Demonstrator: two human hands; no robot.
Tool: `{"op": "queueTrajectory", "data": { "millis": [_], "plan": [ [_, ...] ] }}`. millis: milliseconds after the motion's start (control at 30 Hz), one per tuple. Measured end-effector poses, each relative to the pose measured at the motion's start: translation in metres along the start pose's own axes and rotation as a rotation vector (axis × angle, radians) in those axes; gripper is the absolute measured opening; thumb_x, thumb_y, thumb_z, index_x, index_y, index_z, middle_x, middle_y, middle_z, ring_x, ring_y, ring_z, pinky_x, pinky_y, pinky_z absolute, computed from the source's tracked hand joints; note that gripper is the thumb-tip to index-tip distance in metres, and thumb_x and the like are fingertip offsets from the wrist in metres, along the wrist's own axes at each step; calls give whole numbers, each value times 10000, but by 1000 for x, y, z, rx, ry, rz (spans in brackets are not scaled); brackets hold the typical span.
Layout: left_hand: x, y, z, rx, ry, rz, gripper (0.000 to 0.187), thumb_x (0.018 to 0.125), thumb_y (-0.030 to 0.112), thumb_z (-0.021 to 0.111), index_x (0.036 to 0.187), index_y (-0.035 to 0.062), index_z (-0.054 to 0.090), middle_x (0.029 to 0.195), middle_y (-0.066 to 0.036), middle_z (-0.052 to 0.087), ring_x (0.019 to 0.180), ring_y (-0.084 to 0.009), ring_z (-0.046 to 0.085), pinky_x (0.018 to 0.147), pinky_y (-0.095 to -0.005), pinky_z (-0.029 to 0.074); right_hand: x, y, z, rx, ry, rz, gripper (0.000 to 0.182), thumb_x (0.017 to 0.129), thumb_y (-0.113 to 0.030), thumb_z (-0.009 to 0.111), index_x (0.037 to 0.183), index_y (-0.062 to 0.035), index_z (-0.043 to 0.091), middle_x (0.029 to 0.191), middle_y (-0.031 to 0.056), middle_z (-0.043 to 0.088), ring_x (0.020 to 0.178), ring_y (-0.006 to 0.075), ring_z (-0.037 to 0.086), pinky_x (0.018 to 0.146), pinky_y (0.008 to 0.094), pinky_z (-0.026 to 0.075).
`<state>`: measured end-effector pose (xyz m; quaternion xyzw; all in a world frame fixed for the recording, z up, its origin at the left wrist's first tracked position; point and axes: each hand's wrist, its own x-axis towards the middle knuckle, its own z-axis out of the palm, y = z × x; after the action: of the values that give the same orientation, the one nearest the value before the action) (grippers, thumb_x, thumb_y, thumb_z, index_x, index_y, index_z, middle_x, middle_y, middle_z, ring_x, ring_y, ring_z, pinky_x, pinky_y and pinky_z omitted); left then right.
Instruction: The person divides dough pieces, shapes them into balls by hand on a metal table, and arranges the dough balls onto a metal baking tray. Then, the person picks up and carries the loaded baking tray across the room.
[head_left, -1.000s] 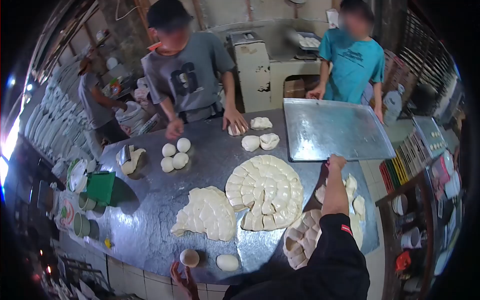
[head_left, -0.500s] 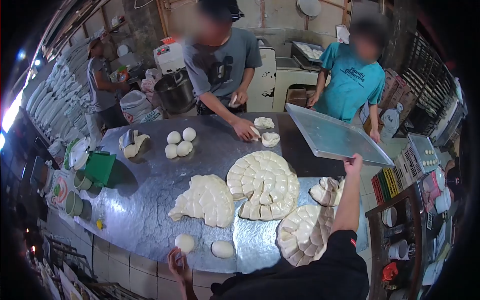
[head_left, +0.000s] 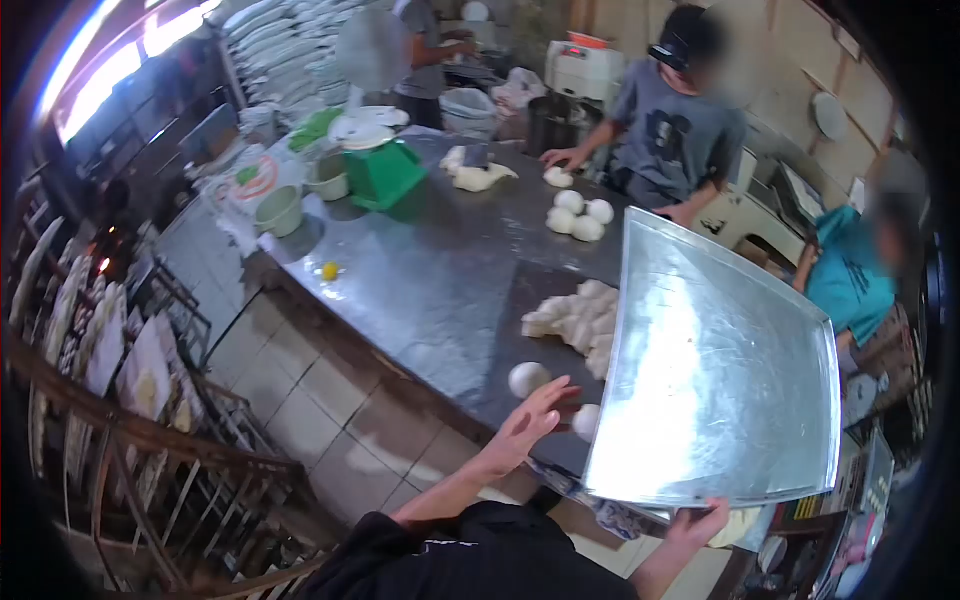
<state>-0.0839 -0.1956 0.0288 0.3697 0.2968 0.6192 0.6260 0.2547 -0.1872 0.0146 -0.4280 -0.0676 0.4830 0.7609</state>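
Observation:
A wide metal baking tray (head_left: 745,380) is held tilted over the right part of the table. My right hand (head_left: 700,522) grips its near rim. My left hand (head_left: 533,425) is raised near the table's front edge, its fingers stretched out and nothing in them. Close by its fingertips lie one smooth dough ball (head_left: 529,379) and a second dough ball (head_left: 586,422), partly behind the tray. Beyond them a flat, scored slab of dough (head_left: 575,318) shows only in part, since the tray covers the rest.
Across the steel table (head_left: 400,290), a co-worker's hand (head_left: 568,160) is by a small dough ball (head_left: 558,178). Several dough balls (head_left: 580,216) sit together nearby. A green scale (head_left: 385,175), pots (head_left: 280,211) and dough with a scraper (head_left: 478,175) are farther left. Another person (head_left: 850,270) stands right.
My view has turned left. The tray has come towards me in my right hand, away from the person in teal. My left hand has risen beside the dough balls. The co-worker's hand has shifted left.

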Motion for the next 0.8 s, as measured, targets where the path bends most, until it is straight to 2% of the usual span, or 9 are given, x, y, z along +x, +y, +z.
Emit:
{"op": "queueTrajectory", "data": {
  "millis": [67, 133, 200, 300, 433, 600, 733, 767, 800],
  "plan": [
    [-20, 32, -24, -182, -18, 9, 757, 978, 410, 630, 1552, 49, 294, 1485, -103, 457, 1400, -192, 384, 1120, -344, 358, -94, 41, 42, -85, -32, 63, 462, 689, -73, 543, 1142, 9, 588, 1053, 129, 612, 921, 273, 637, 770, 358, 560],
    [-65, 65, -62, -1, 148, 32, 727, 867, 198, 699, 1491, 30, 366, 1345, -76, 526, 1256, -174, 481, 1065, -324, 387, -140, 89, 49, -50, -180, 73, 712, 679, -34, 537, 1385, -3, 453, 1139, 149, 576, 960, 278, 623, 760, 365, 563],
    [-119, 90, -101, 122, 285, 108, 730, 749, 26, 660, 1437, 24, 415, 1258, -61, 554, 1181, -169, 523, 1024, -314, 413, -173, 116, 53, -77, -342, 202, 808, 668, 72, 516, 1452, -40, 359, 1125, 155, 551, 923, 271, 605, 708, 359, 550],
    [-199, 99, -135, 40, 500, 131, 779, 651, -89, 557, 1409, 39, 431, 1213, -65, 559, 1140, -188, 552, 951, -313, 463, -194, 165, 59, -189, -512, 388, 785, 664, 114, 510, 1423, -36, 375, 1116, 131, 550, 932, 260, 595, 700, 362, 541],
    [-247, 83, -143, -72, 676, 147, 842, 647, -108, 558, 1448, 68, 367, 1210, -79, 552, 1123, -208, 558, 907, -331, 487, -155, 255, 80, -409, -728, 405, 701, 667, 46, 550, 1352, -71, 455, 1066, 72, 535, 954, 249, 574, 774, 356, 537],
    [-240, 12, -162, -135, 897, 275, 738, 720, -104, 543, 1390, 99, 310, 1223, -97, 535, 1094, -233, 561, 873, -348, 492, -140, 296, 141, -518, -861, 652, 637, 663, 70, 527, 1280, -71, 453, 949, 107, 528, 784, 267, 595, 675, 409, 554],
    [-239, -33, -206, -65, 885, 231, 688, 753, -92, 540, 1361, 104, 286, 1251, -111, 507, 1097, -237, 549, 877, -361, 490, -107, 358, 137, -488, -882, 806, 485, 654, 90, 544, 1110, -61, 473, 889, 95, 538, 730, 244, 592, 635, 391, 547],
    [-239, -31, -216, -4, 865, 149, 760, 749, -98, 543, 1426, 102, 263, 1273, -103, 498, 1139, -239, 526, 916, -358, 472, -98, 367, 138, -531, -961, 861, 418, 679, 74, 561, 1079, -40, 514, 865, 89, 552, 715, 237, 588, 654, 396, 554],
    [-236, -29, -226, 58, 841, 70, 832, 745, -103, 547, 1491, 101, 239, 1294, -94, 489, 1181, -241, 503, 955, -354, 455, -90, 377, 138, -628, -959, 739, 338, 743, 21, 599, 1071, -28, 538, 868, 92, 588, 710, 230, 617, 637, 386, 562]
  ]
}}
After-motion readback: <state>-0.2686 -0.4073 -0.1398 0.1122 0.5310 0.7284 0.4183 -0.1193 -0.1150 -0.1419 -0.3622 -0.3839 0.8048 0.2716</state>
